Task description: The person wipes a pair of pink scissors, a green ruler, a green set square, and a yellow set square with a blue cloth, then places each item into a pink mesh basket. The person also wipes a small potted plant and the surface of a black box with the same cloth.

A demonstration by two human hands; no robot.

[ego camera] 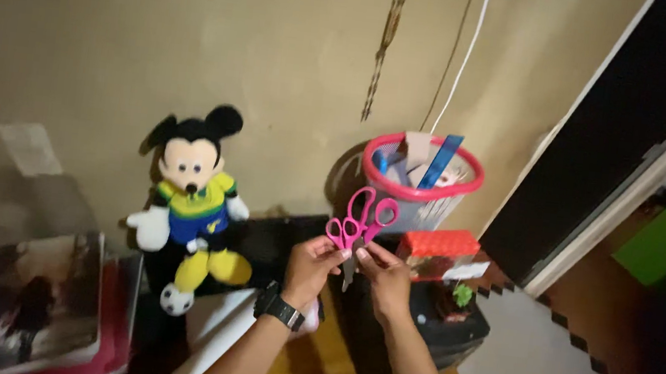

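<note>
Pink plastic-handled scissors (361,219), pinched between left hand (311,266) and right hand (384,278) before pink-rimmed mesh basket (420,190); blades mostly hidden behind fingers, pointing down; forearms cut off below.

both hands raised in front of the wall, jointly holding two pairs of pink scissors (360,219), handles up, blades pointing down between the fingers. left hand (312,265), with a black wristwatch (279,309), grips from the left; right hand (384,276) pinches from the right. just behind stands a pink-rimmed mesh basket (421,190) holding a blue ruler (441,162). a red-lidded box (437,253) sits beneath it. a plush mouse toy (193,200) leans on the wall at left.
</note>
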